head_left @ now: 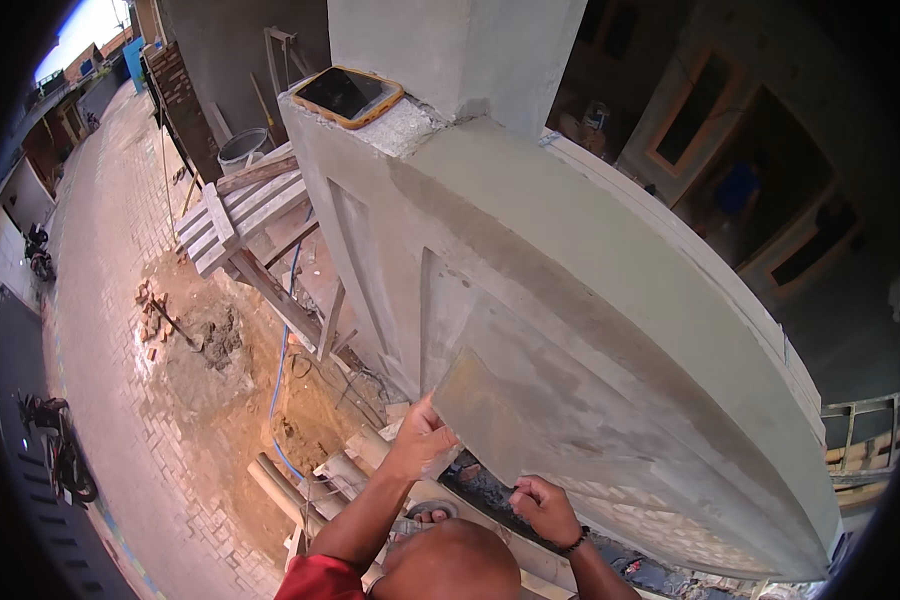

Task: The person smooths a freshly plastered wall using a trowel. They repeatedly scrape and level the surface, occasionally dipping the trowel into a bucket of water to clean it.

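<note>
My left hand (422,445) is closed on the left edge of a thin, flat grey-tan sheet (480,405), which lies against or just in front of the rendered grey wall (610,320). Lower and to the right, my right hand (542,505) has curled fingers at the sheet's lower corner, gripping it. The wall has recessed panels (360,250) and a smooth, pale top band (600,210). Below my hands are my bare knee (450,560), my toes (432,514) and a dark trough or ledge (485,485).
A phone in an orange case (345,92) lies atop the wall. To the left are timber planks (240,215), bamboo poles (280,490), a blue hose (275,400), sand and mortar piles (215,330) and a paved lane (100,300) with motorbikes (58,450). A person in blue (735,190) is beyond the wall.
</note>
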A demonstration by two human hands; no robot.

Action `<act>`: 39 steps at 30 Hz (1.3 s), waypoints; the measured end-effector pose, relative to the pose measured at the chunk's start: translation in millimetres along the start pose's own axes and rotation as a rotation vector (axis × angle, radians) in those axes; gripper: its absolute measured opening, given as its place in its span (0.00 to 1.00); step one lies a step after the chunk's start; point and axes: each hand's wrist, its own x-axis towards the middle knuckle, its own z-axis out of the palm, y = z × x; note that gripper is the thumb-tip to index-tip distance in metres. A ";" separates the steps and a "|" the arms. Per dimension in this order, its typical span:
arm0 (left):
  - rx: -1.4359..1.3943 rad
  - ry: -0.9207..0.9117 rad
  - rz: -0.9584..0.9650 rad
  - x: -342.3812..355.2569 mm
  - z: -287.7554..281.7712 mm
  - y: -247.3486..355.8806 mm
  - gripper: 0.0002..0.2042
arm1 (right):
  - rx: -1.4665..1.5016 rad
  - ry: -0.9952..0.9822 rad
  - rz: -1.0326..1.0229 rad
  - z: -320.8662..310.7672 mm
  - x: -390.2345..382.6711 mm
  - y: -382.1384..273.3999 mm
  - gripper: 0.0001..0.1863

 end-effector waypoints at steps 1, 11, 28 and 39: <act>-0.059 -0.019 -0.051 -5.0 1.6 -1.5 0.25 | 0.057 -0.098 0.131 -10.0 7.1 -20.5 0.20; -0.039 -0.400 -0.138 16.7 7.5 13.0 0.28 | 1.427 -0.539 0.227 5.0 59.4 -39.1 0.29; -0.196 -0.023 -0.076 50.2 35.7 -23.6 0.30 | -0.814 0.422 -0.818 -82.1 58.4 -396.0 0.29; -0.242 0.058 -0.107 45.3 22.2 -45.7 0.25 | -1.073 0.305 -0.790 -59.4 85.8 -384.3 0.27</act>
